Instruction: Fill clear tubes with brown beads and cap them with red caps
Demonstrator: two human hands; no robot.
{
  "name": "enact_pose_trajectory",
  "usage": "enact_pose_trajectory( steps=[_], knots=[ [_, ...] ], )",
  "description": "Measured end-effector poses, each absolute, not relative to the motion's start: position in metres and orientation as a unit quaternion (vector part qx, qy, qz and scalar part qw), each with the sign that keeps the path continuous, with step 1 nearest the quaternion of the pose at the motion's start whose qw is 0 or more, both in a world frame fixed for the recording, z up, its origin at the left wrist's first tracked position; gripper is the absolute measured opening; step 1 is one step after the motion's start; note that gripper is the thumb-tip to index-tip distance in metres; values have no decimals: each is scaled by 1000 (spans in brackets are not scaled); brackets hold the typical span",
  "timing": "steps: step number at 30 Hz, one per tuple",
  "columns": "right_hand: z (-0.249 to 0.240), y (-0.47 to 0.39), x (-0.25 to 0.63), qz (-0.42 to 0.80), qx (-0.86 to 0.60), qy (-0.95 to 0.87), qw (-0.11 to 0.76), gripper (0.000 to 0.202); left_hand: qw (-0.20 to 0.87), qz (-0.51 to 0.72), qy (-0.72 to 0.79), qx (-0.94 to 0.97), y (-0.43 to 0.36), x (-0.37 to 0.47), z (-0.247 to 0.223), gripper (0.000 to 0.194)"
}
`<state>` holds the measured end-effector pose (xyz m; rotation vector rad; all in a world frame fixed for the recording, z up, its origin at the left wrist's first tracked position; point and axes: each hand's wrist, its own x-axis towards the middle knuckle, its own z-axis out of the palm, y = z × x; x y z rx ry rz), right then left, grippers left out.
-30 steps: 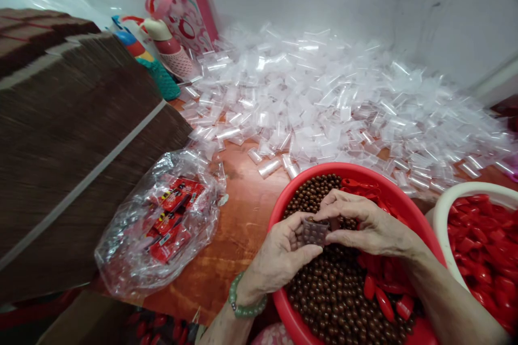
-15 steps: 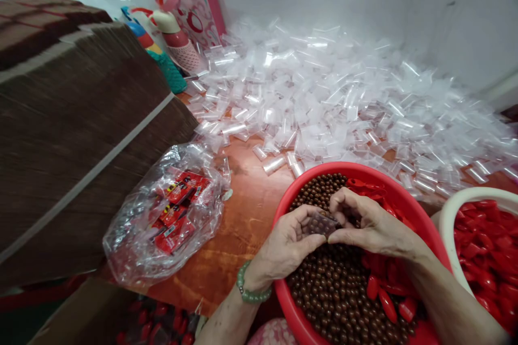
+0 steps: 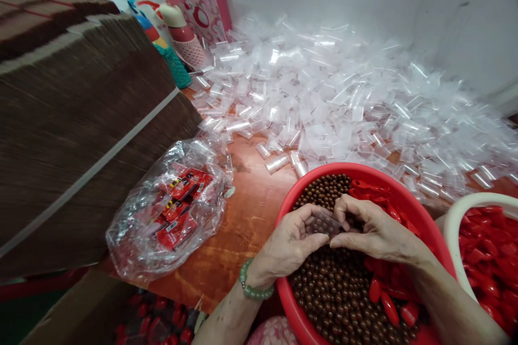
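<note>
Left fingers (image 3: 317, 241) grip packet (image 3: 325, 224), right fingers (image 3: 353, 239) pinch its end | risk: packet could spill onto balls (image 3: 334, 291) in tub (image 3: 289, 304) | cause: tilt or pinch slipping

Passing room lies along the tabletop (image 3: 251, 197) between the plastic bag (image 3: 135, 245) on the left and the red basin (image 3: 286, 299) on the right. A brown stack (image 3: 81, 129) blocks the left, clear sleeves (image 3: 332, 91) the far side.

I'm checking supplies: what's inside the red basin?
Inside the red basin are brown balls and red pieces. The left hand and right hand cover part; anything beneath the top layer is hidden.
</note>
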<state>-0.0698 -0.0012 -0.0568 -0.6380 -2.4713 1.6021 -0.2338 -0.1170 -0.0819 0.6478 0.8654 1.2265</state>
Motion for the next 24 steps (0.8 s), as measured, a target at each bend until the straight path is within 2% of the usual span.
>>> enact_pose_trajectory(
  steps=[5, 8, 9, 11, 14, 18, 20, 24],
  knots=[
    [-53, -7, -67, 572, -234, -783, 66, 26, 652, 576, 417, 264, -116, -234, -82, 28],
    [-44, -9, -56, 627, -223, -745, 49, 57, 623, 607, 431, 242, -116, -233, -84, 27],
    [-41, -8, -52, 623, -219, -750, 37, 61, 617, 616, 429, 235, -116, -233, -85, 27],
    [-39, -4, -41, 556, -234, -798, 19, 48, 622, 629, 412, 220, -116, -234, -87, 28],
    [-45, 4, -29, 379, -286, -880, -8, 31, 648, 638, 369, 190, -116, -236, -89, 30],
    [-59, 6, -23, 204, -332, -913, -124, 20, 658, 641, 355, 173, -116, -237, -90, 28],
    [-62, 3, -24, 168, -343, -909, -165, 20, 655, 642, 358, 173, -117, -237, -90, 27],
    [-69, -4, -29, 179, -323, -905, -212, 22, 650, 645, 361, 174, -117, -237, -90, 28]
  ],
)
